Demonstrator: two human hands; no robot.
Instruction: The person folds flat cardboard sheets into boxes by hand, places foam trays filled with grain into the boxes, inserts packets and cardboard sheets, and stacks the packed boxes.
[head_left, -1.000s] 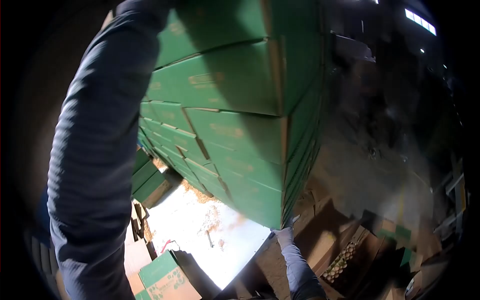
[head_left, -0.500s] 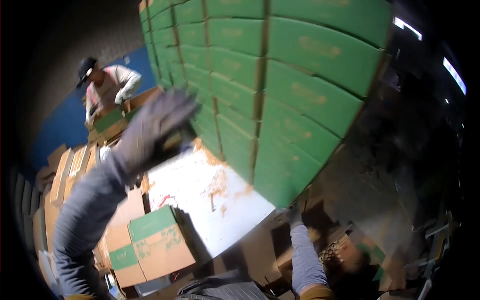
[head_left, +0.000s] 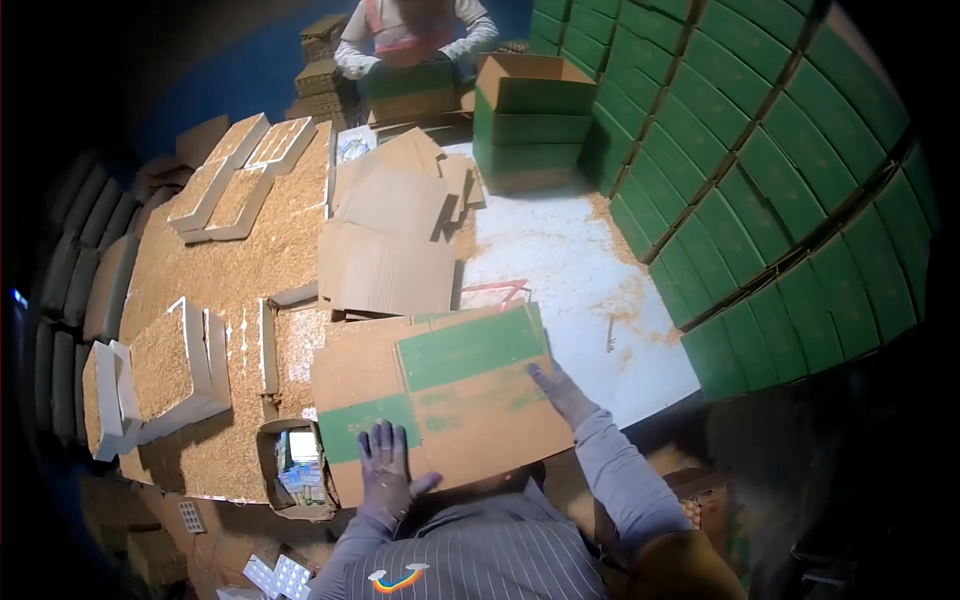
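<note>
A flattened green and brown cardboard box lies on the work surface in front of my body. My left hand, gloved, rests on its near left part with the fingers spread. At the box's right edge, my right hand, also gloved, touches the cardboard with fingers stretched out; nothing is wrapped in them. More flat brown cardboard sheets are piled just beyond the box. A small carton with packets inside stands left of my left hand.
Stacked green boxes form a wall on the right. An open green box stands at the back, beside a co-worker handling another box. White foam trays sit on sawdust at left. A red tool lies on the white surface.
The view has swung left and down. My left hand has come down from the air onto the flat box, and my right hand has left the stack's lower corner for the box's right edge.
</note>
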